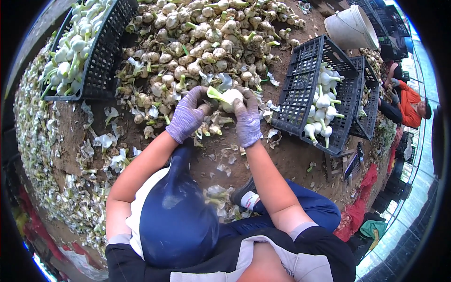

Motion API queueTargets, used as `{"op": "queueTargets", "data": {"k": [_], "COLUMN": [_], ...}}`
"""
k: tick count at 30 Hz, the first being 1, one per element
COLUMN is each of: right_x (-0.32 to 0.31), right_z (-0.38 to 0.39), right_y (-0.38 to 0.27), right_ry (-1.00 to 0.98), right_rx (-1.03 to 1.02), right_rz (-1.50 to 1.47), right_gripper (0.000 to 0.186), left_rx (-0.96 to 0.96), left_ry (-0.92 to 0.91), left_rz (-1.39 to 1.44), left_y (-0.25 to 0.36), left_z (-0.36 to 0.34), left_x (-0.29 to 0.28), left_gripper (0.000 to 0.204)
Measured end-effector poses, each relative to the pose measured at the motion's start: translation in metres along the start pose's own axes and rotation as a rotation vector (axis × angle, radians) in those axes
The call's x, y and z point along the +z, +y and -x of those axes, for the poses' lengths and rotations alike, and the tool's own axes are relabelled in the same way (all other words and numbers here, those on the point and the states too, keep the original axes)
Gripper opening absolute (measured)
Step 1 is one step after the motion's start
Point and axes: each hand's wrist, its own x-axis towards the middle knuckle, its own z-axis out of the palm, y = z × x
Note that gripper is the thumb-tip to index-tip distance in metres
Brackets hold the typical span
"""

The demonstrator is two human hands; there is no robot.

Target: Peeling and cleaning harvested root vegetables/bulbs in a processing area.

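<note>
A white, peeled garlic bulb (232, 97) with a short green stem is held up in front of me, above the ground. My right hand (247, 116), in a grey-purple knit glove, grips it with the thumb pressed on its near side. In a matching glove, my left hand (189, 113) curls its fingers round the stem end; its fingertips are partly hidden behind the stem. Just beyond both hands spreads a large heap of unpeeled garlic bulbs (188, 56), brownish and soil-marked, with loose papery skins among them.
Black plastic crates of white garlic stand at left (96, 56) and right (305, 80). A white bucket (350, 28) is behind the right crate. Peeled skins (70, 197) cover the ground at left. A co-worker in orange (409, 107) sits far right. Red netting (354, 207) lies nearer.
</note>
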Motion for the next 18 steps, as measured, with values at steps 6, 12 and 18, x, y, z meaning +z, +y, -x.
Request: {"op": "queueTargets", "data": {"k": [6,12,18], "right_x": [0.003,0.011,-0.004], "right_z": [0.005,0.009,-0.006], "right_y": [0.019,0.005,0.012], "right_ry": [0.003,0.035,0.012], "right_rx": [-0.275,-0.813,0.229], "right_rz": [0.041,0.661,-0.298], "right_gripper": [0.056,0.066,0.044], "left_rx": [-0.147,-0.109,0.092], "left_ry": [-0.052,0.094,-0.075], "left_rz": [0.254,0.158,-0.165], "left_y": [0.007,-0.008,-0.008], "left_z": [0.000,-0.004,0.007], "left_x": [0.000,-0.003,0.003], "left_gripper": [0.048,0.032,0.022]}}
